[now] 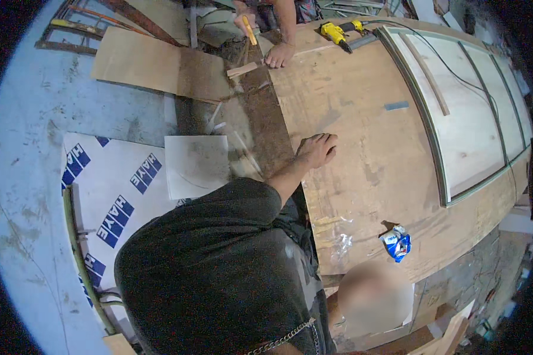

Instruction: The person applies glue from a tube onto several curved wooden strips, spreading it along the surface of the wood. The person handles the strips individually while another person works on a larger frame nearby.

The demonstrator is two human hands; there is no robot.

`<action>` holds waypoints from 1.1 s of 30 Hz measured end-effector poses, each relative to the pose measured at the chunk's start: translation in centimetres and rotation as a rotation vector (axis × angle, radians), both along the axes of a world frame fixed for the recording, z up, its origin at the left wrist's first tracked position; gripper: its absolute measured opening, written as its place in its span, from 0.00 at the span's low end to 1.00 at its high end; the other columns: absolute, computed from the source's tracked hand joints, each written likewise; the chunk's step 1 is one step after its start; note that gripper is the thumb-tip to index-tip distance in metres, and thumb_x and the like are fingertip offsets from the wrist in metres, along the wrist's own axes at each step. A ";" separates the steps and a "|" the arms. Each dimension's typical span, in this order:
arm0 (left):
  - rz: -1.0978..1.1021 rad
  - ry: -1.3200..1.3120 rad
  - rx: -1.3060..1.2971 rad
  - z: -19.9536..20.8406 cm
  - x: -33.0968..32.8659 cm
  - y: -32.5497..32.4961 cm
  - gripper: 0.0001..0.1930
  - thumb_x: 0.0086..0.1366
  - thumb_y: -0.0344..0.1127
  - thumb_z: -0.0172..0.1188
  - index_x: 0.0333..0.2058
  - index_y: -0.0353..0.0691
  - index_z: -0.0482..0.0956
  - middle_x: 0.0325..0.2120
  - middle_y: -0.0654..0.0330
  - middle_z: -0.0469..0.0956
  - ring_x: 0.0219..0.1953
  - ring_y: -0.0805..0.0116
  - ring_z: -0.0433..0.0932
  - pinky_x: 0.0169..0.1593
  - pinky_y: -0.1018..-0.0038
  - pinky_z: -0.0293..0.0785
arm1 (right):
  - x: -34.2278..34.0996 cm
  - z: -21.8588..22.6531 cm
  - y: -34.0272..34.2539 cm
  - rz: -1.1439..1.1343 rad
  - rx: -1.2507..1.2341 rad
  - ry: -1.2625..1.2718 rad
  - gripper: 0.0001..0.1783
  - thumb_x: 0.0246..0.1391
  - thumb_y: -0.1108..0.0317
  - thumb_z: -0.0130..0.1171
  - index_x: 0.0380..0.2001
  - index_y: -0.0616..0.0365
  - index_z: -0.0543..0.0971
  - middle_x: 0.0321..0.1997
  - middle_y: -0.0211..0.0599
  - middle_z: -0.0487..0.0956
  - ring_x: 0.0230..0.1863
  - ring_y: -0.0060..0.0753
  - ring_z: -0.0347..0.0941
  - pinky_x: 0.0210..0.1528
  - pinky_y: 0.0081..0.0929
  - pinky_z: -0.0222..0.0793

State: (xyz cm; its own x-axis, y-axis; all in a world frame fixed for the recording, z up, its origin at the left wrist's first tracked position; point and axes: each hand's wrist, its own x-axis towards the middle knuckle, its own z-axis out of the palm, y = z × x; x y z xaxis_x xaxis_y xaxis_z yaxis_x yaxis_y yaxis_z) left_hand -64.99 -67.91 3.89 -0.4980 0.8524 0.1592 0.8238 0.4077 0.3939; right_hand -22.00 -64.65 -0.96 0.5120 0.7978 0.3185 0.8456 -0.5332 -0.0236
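Framed panel (471, 127) — yellow power tool (336, 36) lies off its upper-left corner, grey strip (396, 106) near its left edge, crumpled blue-white packet (400, 245) sits below-left; white sheet (196, 164) well left.

Spreads over the right side as a broad plywood worktop (364, 160), scuffed and smeared with grey. Carries a yellow-and-black pistol-grip power tool (337, 35) at the far edge. Bears at the right a large framed panel (465, 127), pale inside a grey-green border and crossed by dark bars, with a narrow wooden strip (423, 74) lying on it and a black cord (456, 77) trailing over. Holds a small grey-blue strip (397, 106) just left of that frame; nearer, a crumpled blue-and-white packet (397, 243), and left of this, wrinkled clear film (342, 241). Stretches leftward as a stained bluish floor (29, 189), bearing a white sheet with blue printed blocks (118, 160), overlapped at the right by a pale square sheet (196, 163).
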 end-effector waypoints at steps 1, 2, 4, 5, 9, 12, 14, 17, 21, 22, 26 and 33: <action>0.007 0.002 0.010 -0.2 0.0 0.0 0.18 0.62 0.43 0.51 0.47 0.40 0.68 0.40 0.50 0.75 0.43 0.51 0.75 0.44 0.60 0.74 | 0.1 -0.1 -0.1 0.007 0.010 0.002 0.29 0.59 0.48 0.40 0.52 0.61 0.66 0.48 0.51 0.69 0.48 0.54 0.66 0.47 0.49 0.62; 0.012 -0.009 0.018 -0.7 0.0 -0.1 0.18 0.62 0.42 0.51 0.47 0.40 0.68 0.41 0.50 0.75 0.43 0.52 0.75 0.44 0.60 0.74 | 0.3 -0.1 -0.2 0.023 0.019 -0.021 0.28 0.59 0.49 0.40 0.52 0.61 0.66 0.48 0.51 0.69 0.48 0.54 0.66 0.47 0.49 0.62; 0.018 -0.022 0.025 -0.3 0.3 -0.2 0.18 0.61 0.42 0.51 0.47 0.40 0.68 0.41 0.50 0.75 0.43 0.52 0.75 0.44 0.60 0.74 | 0.6 -0.3 -0.2 0.040 0.026 -0.045 0.28 0.59 0.50 0.40 0.52 0.61 0.66 0.48 0.51 0.69 0.47 0.54 0.66 0.47 0.49 0.62; 0.023 -0.024 0.003 -0.2 0.4 -0.1 0.18 0.61 0.42 0.51 0.47 0.40 0.67 0.42 0.50 0.74 0.43 0.52 0.75 0.43 0.60 0.74 | 0.8 -0.6 -0.1 0.018 0.008 -0.047 0.29 0.58 0.47 0.41 0.51 0.61 0.67 0.46 0.50 0.70 0.47 0.52 0.67 0.46 0.48 0.62; 0.015 -0.047 -0.005 -0.2 0.2 0.1 0.19 0.61 0.43 0.51 0.48 0.41 0.67 0.42 0.50 0.74 0.44 0.52 0.76 0.43 0.59 0.74 | 1.2 -1.0 0.0 0.018 -0.017 -0.077 0.30 0.57 0.45 0.40 0.52 0.59 0.67 0.45 0.48 0.70 0.47 0.50 0.67 0.46 0.47 0.61; 0.035 -0.033 0.022 -0.4 0.3 0.0 0.19 0.61 0.43 0.51 0.48 0.41 0.67 0.42 0.50 0.75 0.43 0.52 0.76 0.43 0.58 0.74 | 1.6 -2.2 0.2 0.031 0.021 -0.124 0.30 0.57 0.45 0.40 0.52 0.58 0.67 0.46 0.48 0.69 0.47 0.51 0.66 0.46 0.48 0.61; 0.021 -0.038 0.025 -0.4 0.3 0.0 0.19 0.61 0.43 0.51 0.48 0.41 0.67 0.41 0.50 0.75 0.43 0.52 0.76 0.42 0.58 0.75 | 1.5 -1.9 0.1 0.024 -0.011 -0.115 0.30 0.59 0.47 0.38 0.53 0.61 0.66 0.49 0.49 0.69 0.49 0.53 0.66 0.48 0.49 0.61; 0.005 -0.030 0.031 -0.7 0.2 0.1 0.19 0.61 0.43 0.51 0.48 0.41 0.67 0.40 0.51 0.75 0.42 0.51 0.76 0.41 0.57 0.75 | 2.6 -2.8 0.3 0.026 -0.027 -0.121 0.30 0.59 0.47 0.37 0.54 0.60 0.66 0.49 0.49 0.69 0.49 0.53 0.66 0.49 0.49 0.61; 0.008 0.007 0.008 -0.6 0.2 0.0 0.18 0.61 0.43 0.51 0.48 0.42 0.66 0.39 0.51 0.74 0.41 0.52 0.76 0.40 0.57 0.74 | 0.3 0.0 0.0 -0.026 -0.116 0.013 0.30 0.60 0.49 0.37 0.54 0.62 0.66 0.53 0.52 0.68 0.51 0.55 0.66 0.50 0.50 0.60; 0.004 0.005 0.008 -0.6 0.3 0.0 0.18 0.61 0.43 0.51 0.48 0.42 0.66 0.39 0.51 0.74 0.41 0.52 0.76 0.40 0.57 0.74 | 0.4 0.0 0.0 -0.030 -0.116 0.011 0.30 0.60 0.49 0.37 0.54 0.62 0.66 0.53 0.52 0.68 0.51 0.55 0.66 0.50 0.50 0.60; 0.006 -0.008 0.009 -0.7 0.2 -0.1 0.18 0.62 0.43 0.51 0.48 0.43 0.65 0.40 0.52 0.74 0.42 0.51 0.76 0.41 0.58 0.74 | 0.2 0.1 0.0 -0.018 -0.092 -0.048 0.30 0.59 0.48 0.38 0.54 0.60 0.66 0.49 0.52 0.69 0.48 0.54 0.66 0.48 0.50 0.61; 0.015 0.028 0.075 -0.7 0.5 0.2 0.15 0.62 0.42 0.50 0.45 0.42 0.67 0.38 0.52 0.74 0.42 0.54 0.76 0.42 0.59 0.74 | 1.0 -0.8 -0.1 0.008 -0.039 -0.062 0.30 0.58 0.47 0.38 0.54 0.59 0.66 0.48 0.51 0.69 0.47 0.54 0.66 0.47 0.51 0.61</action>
State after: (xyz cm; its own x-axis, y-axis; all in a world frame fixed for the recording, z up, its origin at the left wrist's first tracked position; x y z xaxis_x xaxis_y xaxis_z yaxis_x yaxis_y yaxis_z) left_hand -64.52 -67.72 3.19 -0.5052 0.8300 0.2364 0.8290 0.3906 0.4003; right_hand -20.99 -64.77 -1.76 0.4862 0.8139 0.3180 0.8489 -0.5263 0.0491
